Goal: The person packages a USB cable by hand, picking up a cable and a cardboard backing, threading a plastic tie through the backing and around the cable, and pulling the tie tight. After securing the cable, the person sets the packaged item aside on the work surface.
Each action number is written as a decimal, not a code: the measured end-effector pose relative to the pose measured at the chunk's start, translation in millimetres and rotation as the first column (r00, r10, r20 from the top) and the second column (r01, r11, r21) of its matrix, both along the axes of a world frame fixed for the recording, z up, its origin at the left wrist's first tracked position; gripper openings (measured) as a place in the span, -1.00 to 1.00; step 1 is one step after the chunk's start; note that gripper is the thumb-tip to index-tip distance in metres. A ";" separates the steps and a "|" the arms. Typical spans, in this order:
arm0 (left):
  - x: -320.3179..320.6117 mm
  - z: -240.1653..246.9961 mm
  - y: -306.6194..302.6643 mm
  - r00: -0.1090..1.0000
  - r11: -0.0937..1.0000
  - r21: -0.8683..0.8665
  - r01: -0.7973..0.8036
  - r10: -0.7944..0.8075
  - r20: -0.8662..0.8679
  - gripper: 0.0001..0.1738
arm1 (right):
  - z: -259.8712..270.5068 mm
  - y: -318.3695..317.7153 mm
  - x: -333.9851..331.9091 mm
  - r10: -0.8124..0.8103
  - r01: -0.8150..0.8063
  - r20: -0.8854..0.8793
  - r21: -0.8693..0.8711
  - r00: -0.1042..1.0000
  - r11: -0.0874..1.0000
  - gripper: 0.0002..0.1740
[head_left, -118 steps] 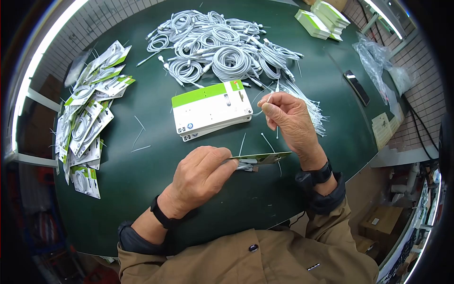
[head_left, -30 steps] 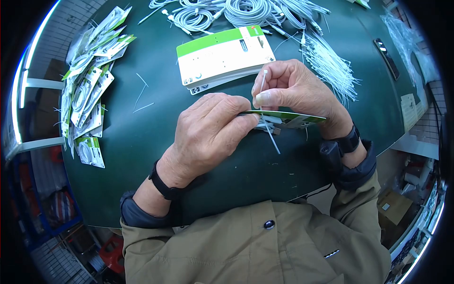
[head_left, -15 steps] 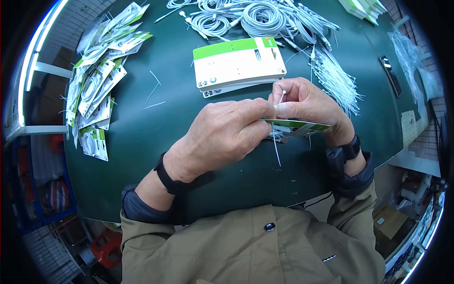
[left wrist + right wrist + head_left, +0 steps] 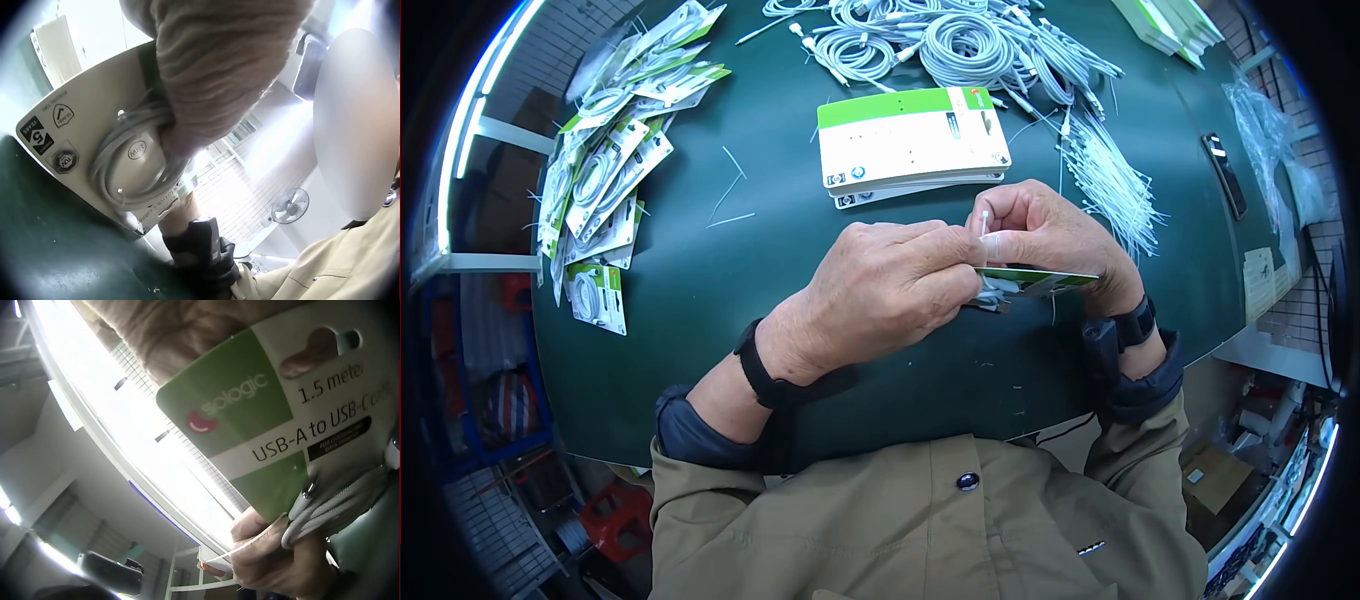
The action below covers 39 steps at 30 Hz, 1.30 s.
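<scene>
In the head view the left hand [image 4: 890, 290] grips a green and white card [image 4: 1050, 277] by its left end. The right hand [image 4: 1055, 235] is at the card's back, thumb and forefinger pinching a thin white tie [image 4: 984, 222] close to the left fingertips. A coiled white cable [image 4: 109, 169] lies against the card's face in the left wrist view. Printed text and a hanging hole show on the card [image 4: 250, 406] in the right wrist view, where a tie [image 4: 259, 539] runs out beside the cable [image 4: 337, 509].
Beyond the hands lies a stack of flat cards [image 4: 910, 140]. Coiled cables [image 4: 965, 50] and a fan of loose ties [image 4: 1110, 185] are behind it. Carded cables [image 4: 605, 180] are heaped at the left. A phone [image 4: 1225, 175], plastic bags [image 4: 1275, 150] and more cards [image 4: 1170, 25] are at the right.
Earlier the right hand held a tie away from the card; now it is at the card's back edge, against the left fingers. The tie end that hung in front of the card is no longer visible.
</scene>
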State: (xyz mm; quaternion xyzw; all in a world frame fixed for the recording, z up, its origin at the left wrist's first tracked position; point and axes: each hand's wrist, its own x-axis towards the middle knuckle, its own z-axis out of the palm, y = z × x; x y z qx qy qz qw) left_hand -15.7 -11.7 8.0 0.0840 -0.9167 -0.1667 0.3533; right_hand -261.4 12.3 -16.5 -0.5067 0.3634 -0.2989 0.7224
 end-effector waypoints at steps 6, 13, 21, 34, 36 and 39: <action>1.9 -1.6 -0.4 1.000 0.996 0.087 -0.018 0.018 -0.003 -0.73 | 9.8 -3.0 2.7 -0.097 0.084 -0.164 -0.082 0.982 0.993 -0.72; 8.3 6.4 -4.1 0.992 0.941 0.322 -0.101 0.072 0.101 -0.74 | 36.9 6.1 -10.7 -0.453 0.363 -0.142 -0.413 0.880 0.835 -0.77; 9.8 4.4 -6.0 0.969 0.821 0.518 -0.239 0.171 0.177 -0.81 | 43.7 19.3 36.8 -0.479 0.011 -0.309 -0.831 0.822 0.556 -0.75; 9.4 -5.8 -6.9 0.974 0.640 0.735 -0.225 0.143 0.173 -0.83 | 18.0 12.9 44.6 -0.651 -0.057 -0.274 -0.941 0.708 0.335 -0.85; 10.3 -3.2 -7.7 0.969 0.621 0.744 -0.246 0.130 0.212 -0.83 | 13.8 11.8 44.8 -0.641 -0.033 -0.265 -0.936 0.720 0.351 -0.85; 9.9 -3.7 -7.4 0.969 0.615 0.750 -0.243 0.129 0.208 -0.83 | 12.7 12.1 45.3 -0.637 -0.015 -0.253 -0.935 0.728 0.354 -0.85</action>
